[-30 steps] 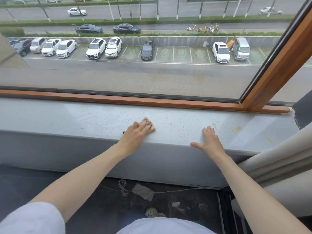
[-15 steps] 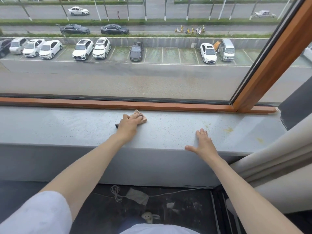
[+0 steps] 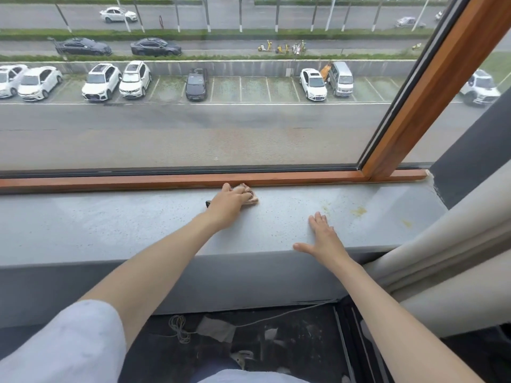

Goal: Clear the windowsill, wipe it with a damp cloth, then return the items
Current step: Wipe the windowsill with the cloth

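Note:
A grey speckled windowsill (image 3: 116, 225) runs across the view below the window. My left hand (image 3: 231, 204) presses a small pinkish cloth (image 3: 252, 199) flat on the sill, right against the wooden window frame (image 3: 138, 181). Most of the cloth is hidden under my fingers. My right hand (image 3: 322, 237) lies flat with fingers straight near the sill's front edge, holding nothing. No other items stand on the visible sill.
Yellowish stains (image 3: 359, 210) mark the sill to the right of my right hand. A rolled cream curtain (image 3: 442, 244) leans at the right end. Below the sill, a cord (image 3: 179, 328) and paper scraps lie on the dark floor.
My left hand has pushed the cloth away from me, from the sill's middle to the window frame. My right hand has stayed planted near the front edge.

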### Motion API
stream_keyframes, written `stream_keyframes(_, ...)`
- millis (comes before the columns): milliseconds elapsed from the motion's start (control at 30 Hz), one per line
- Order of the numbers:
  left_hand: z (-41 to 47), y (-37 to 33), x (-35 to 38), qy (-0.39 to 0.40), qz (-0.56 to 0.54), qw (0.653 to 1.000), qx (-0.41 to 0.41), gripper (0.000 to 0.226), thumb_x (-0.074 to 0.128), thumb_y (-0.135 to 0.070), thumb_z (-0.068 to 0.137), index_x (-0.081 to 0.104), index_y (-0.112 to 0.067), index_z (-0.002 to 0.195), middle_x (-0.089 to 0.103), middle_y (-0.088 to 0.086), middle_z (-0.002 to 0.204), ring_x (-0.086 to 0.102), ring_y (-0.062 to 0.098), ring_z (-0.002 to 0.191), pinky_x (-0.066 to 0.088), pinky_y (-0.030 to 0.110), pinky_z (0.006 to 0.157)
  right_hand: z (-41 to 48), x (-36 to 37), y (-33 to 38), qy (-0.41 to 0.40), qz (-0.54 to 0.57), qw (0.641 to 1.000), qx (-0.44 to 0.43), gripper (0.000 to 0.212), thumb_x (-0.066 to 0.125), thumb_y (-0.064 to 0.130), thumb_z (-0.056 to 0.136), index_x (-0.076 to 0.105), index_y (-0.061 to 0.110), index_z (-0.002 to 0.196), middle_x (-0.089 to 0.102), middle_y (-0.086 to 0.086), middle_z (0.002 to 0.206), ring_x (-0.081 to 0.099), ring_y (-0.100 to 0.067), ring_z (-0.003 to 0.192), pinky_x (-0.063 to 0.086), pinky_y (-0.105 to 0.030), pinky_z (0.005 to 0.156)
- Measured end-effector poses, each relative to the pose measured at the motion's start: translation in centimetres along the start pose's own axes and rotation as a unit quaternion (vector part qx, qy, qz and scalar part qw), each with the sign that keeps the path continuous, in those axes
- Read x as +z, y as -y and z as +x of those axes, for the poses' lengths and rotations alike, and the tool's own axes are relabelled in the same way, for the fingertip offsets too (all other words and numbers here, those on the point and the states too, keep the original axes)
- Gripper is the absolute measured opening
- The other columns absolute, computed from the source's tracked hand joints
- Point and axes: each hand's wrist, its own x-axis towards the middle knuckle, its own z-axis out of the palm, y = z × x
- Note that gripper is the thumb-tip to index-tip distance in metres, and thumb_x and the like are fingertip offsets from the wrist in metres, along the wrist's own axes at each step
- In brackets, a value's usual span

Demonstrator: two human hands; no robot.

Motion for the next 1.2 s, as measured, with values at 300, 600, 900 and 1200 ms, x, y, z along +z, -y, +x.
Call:
stream_keyframes(300,0.6,0.5,0.6,0.067,-0.08,0.967,0.231,0.075,0.041,0.017,0.075,0.052,-0.026,0.135,0.037,-0.017,0.147,0.032,0.019,0.1,0.026,0.019,0.072,0.6,-0.6,0.4,-0.008,0.02,1.0,-0.002,0.097,0.069,0.041,0.082,0.009,0.008,0.152,-0.004,-0.008,0.16,-0.008,-0.017,0.147,-0.002,-0.035,0.118)
stream_keyframes(600,1.6,-4.4,1.3,-0.029,0.027,0.954,0.299,0.049,0.026,0.001,0.079,0.063,-0.017,0.106,0.062,-0.005,0.113,0.053,0.022,0.081,0.03,0.019,0.08,0.9,-0.4,0.9,-0.01,0.027,1.0,0.012,0.097,0.07,0.038,0.082,0.01,0.009,0.152,-0.004,-0.006,0.16,-0.007,-0.015,0.147,-0.001,-0.034,0.118)
stream_keyframes(900,5.5,-4.0,1.1,-0.057,0.013,0.981,0.183,0.043,0.039,0.004,0.09,0.052,-0.013,0.127,0.046,0.0,0.141,0.046,0.027,0.103,0.023,0.026,0.077,0.9,-0.1,1.4,-0.019,0.042,0.999,0.007,0.096,0.071,0.039,0.081,0.013,0.01,0.152,-0.001,-0.004,0.16,-0.006,-0.012,0.147,-0.003,-0.031,0.117)
stream_keyframes(1200,5.6,-4.1,2.4,-0.047,0.001,0.967,0.25,0.051,0.037,0.009,0.085,0.054,-0.017,0.126,0.045,-0.006,0.145,0.043,0.022,0.096,0.029,0.025,0.081,-0.7,-2.1,-0.7,-0.089,-0.056,0.993,-0.059,0.058,0.056,0.043,0.092,0.045,0.009,0.137,0.028,0.001,0.155,0.026,-0.013,0.143,0.033,-0.031,0.108)
